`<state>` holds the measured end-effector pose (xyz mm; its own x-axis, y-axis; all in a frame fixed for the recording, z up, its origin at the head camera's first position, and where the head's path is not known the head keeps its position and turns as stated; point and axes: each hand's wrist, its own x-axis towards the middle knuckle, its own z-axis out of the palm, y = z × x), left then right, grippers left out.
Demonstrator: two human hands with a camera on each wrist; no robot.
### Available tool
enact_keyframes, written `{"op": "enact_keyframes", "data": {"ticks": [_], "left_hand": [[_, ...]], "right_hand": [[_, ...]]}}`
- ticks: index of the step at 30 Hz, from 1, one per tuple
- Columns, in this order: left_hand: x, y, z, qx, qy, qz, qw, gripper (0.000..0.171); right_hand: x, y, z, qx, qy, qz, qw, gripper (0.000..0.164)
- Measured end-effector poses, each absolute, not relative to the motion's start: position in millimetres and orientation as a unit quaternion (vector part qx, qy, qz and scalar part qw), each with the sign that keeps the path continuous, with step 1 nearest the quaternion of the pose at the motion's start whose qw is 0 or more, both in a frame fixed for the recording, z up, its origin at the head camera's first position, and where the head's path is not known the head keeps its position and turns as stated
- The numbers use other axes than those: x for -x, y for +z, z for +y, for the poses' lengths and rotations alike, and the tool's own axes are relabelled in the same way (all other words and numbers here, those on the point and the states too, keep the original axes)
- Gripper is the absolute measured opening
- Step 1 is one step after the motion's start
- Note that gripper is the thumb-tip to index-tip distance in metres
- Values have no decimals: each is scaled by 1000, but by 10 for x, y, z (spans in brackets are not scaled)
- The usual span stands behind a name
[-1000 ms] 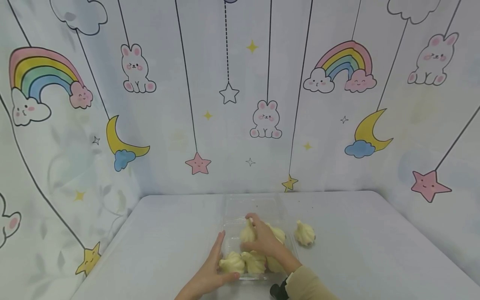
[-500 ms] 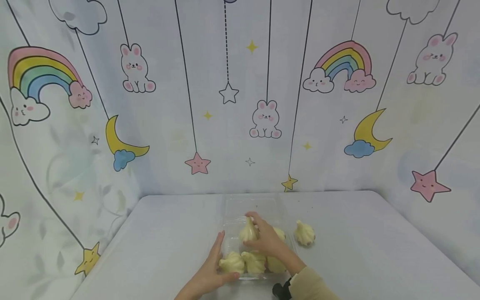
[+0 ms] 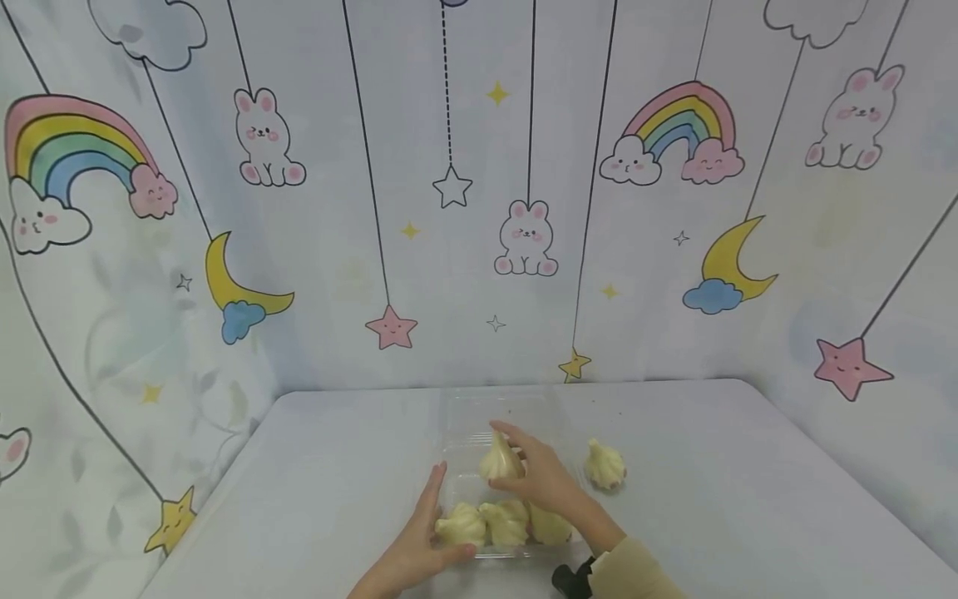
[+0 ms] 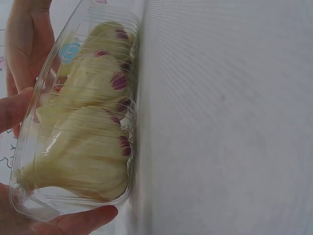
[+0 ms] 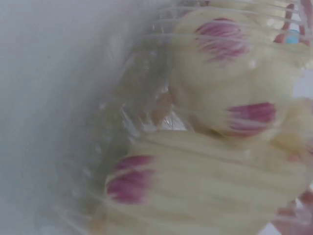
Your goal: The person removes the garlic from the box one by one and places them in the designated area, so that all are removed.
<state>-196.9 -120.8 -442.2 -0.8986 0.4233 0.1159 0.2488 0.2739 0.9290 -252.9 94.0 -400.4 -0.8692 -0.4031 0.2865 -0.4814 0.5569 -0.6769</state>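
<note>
Through the head camera I see three garlic bulbs point(image 3: 507, 524) side by side along the near wall of one clear plastic box point(image 3: 516, 556), which stands on the white table point(image 3: 322, 491). The right hand point(image 3: 546, 476) pinches a held bulb point(image 3: 499, 463) between thumb and fingers, over the far part of the box; whether that bulb touches the bottom, I can't tell. One loose bulb point(image 3: 604, 466) lies on the table just right of the box. That makes five I can count, though the right hand blocks some of the box from me.

The left hand point(image 3: 419, 537) is spread wide, its straight fingers along the left wall and its thumb along the near edge. The box's one lid point(image 3: 494, 412) lies folded back, away from the person.

My left wrist view gives me the same row of three, with purple patches point(image 4: 119, 80) at their bases. On the backdrop point(image 3: 337, 166) I count two rainbows point(image 3: 677, 125), two moons point(image 3: 737, 266) and three whole rabbits point(image 3: 526, 245).
</note>
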Motion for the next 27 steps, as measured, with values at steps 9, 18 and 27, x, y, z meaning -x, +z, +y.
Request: {"op": "enact_keyframes", "data": {"ticks": [9,18,27], "left_hand": [[1963,-4408,-1218,-215,565,792,76,108],[1972,-4443,-1213,-221,564,792,71,108],[1969,-4448,-1211,-220,566,791,71,108]], "right_hand": [[2474,-3939,1000,-247,400,-880,65,75],[2453,-3900,1064,-233,426,-869,97,75],[2425,-3842,1157,-213,449,-862,104,76]]}}
